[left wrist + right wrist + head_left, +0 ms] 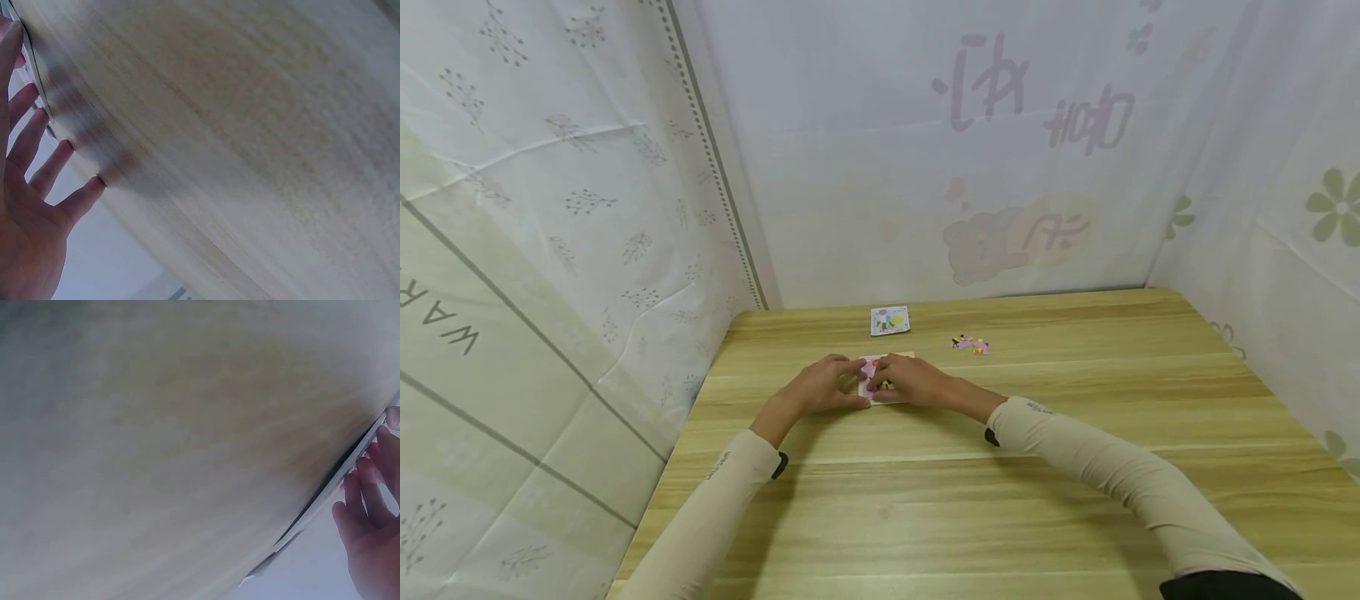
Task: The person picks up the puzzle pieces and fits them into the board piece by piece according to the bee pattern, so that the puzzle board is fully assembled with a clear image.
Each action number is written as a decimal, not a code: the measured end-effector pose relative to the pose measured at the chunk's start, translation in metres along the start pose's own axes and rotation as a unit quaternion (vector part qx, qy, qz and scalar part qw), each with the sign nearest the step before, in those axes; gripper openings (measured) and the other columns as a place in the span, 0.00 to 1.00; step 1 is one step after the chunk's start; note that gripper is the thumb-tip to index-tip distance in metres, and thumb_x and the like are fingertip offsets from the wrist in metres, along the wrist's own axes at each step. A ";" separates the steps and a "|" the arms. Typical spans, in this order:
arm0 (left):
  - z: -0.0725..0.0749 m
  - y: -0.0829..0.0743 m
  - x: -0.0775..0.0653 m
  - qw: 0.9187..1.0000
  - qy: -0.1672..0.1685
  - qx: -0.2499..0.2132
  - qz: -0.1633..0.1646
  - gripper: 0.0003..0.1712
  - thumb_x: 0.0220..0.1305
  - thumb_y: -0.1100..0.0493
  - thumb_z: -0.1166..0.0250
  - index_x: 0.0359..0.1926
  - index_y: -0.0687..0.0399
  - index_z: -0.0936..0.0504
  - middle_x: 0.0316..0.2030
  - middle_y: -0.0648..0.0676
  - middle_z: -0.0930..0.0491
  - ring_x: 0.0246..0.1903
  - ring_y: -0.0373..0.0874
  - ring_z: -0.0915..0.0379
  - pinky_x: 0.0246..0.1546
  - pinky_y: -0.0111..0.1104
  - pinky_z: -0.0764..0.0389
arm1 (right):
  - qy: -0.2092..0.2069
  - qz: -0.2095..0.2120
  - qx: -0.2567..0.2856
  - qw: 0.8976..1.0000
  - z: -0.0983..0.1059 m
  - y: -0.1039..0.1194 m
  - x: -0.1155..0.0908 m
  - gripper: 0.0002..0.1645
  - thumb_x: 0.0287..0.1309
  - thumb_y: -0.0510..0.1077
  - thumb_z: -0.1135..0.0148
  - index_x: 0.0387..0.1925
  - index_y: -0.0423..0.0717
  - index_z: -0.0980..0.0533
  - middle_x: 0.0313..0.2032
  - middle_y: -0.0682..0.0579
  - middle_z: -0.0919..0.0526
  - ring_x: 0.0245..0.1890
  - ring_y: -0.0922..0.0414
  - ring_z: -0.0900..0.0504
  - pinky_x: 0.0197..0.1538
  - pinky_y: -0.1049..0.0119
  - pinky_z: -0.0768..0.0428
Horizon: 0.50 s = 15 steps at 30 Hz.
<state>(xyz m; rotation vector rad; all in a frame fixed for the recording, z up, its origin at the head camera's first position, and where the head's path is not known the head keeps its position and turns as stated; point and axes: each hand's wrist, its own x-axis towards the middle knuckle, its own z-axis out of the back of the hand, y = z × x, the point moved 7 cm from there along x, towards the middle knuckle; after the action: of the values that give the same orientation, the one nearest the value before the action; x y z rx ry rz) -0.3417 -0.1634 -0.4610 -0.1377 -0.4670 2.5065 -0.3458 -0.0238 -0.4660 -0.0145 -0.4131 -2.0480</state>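
Observation:
A small pale board (887, 402) with a pink picture puzzle (868, 367) lies flat on the table, largely covered by both hands. At its left side my left hand (822, 386) touches the edge, thumb at the near corner and index finger farther up. Its other fingers are spread and fairly straight in the left wrist view. Over the board's right part reaches my right hand (919, 381), its fingertips down on the pink picture beside a yellow and black patch. In the right wrist view its fingers (354, 499) bend slightly at the board's edge. I cannot tell whether they pinch a piece.
Behind the board lies a square picture card (890, 321) with yellow, green and pink shapes. To the right, a few loose pink and yellow puzzle pieces (981, 347) sit together on the wooden table (880, 508). Patterned cloth (865, 208) hangs around the table's back and sides.

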 end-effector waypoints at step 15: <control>-0.003 0.002 0.003 1.000 0.016 0.010 0.010 0.39 0.63 0.35 0.28 0.69 0.49 0.21 0.67 0.55 0.23 0.69 0.58 0.32 0.66 0.56 0.28 | 0.000 0.007 -0.015 1.000 0.002 -0.002 -0.005 0.12 0.71 0.50 0.33 0.51 0.53 0.12 0.53 0.54 0.14 0.55 0.56 0.20 0.52 0.61 0.18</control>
<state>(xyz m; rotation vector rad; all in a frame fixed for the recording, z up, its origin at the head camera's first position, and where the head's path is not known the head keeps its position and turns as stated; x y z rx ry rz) -0.3443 -0.1625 -0.4645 -0.1748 -0.4284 2.5237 -0.3451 -0.0181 -0.4661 -0.0353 -0.3816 -2.0407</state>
